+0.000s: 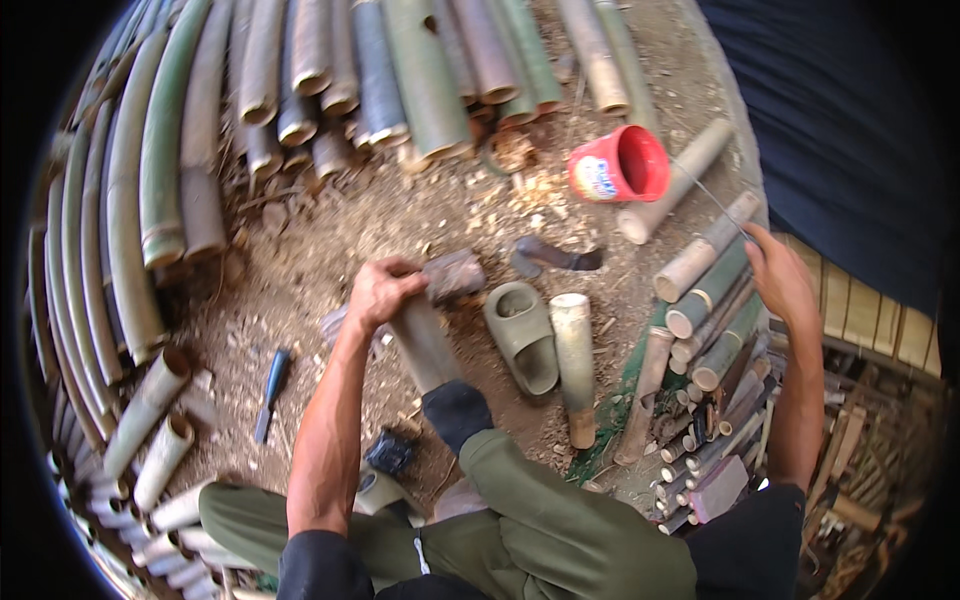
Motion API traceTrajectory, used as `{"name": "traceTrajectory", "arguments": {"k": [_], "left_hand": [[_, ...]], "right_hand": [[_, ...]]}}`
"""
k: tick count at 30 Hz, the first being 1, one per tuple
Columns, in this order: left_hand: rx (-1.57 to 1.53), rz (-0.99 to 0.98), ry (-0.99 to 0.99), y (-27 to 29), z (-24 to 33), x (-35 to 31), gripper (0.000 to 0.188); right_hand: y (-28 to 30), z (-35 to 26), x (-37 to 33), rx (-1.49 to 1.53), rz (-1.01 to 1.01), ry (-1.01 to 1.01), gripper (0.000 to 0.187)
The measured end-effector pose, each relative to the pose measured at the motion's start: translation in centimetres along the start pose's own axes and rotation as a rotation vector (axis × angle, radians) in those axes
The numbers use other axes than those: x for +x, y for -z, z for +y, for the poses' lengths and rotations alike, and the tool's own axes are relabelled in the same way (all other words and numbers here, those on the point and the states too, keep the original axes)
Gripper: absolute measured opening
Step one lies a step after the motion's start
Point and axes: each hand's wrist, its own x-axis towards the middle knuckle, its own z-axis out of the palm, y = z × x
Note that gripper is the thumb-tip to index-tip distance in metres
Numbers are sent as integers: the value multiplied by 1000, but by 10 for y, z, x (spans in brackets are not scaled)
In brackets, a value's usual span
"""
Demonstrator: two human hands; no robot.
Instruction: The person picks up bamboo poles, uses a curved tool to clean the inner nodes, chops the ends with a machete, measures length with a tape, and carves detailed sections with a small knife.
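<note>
While the left hand (380, 290) is closing fully around the top end of a bamboo piece (425, 345), that piece's long axis is running back from the grip toward the knee. Farther right, the right hand (780, 280) is pinching a thin wire (710, 195) over stacked bamboo tubes (715, 300).

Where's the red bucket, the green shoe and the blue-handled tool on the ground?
Red bucket (640, 160): head view, on its red inside wall.
Green shoe (524, 335): head view, on the middle of its strap.
Blue-handled tool (272, 378): head view, on its blue handle.
</note>
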Motion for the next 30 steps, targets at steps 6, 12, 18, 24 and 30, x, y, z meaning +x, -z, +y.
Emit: {"name": "traceTrajectory", "arguments": {"k": [6, 12, 18, 24, 30], "left_hand": [[84, 106, 182, -8, 1, 4, 52], [70, 252, -38, -16, -10, -15, 73], [-262, 748, 47, -52, -30, -88, 72], [-496, 457, 180, -104, -33, -99, 77], [-627, 257, 144, -98, -56, -82, 72]], "right_hand": [[-70, -3, 94, -108, -175, -12, 34], [-112, -12, 108, -37, -228, -139, 34], [-144, -49, -37, 467, 295, 44, 49], [-212, -158, -109, 861, 271, 233, 52], [-285, -236, -102, 941, 199, 276, 66]]}}
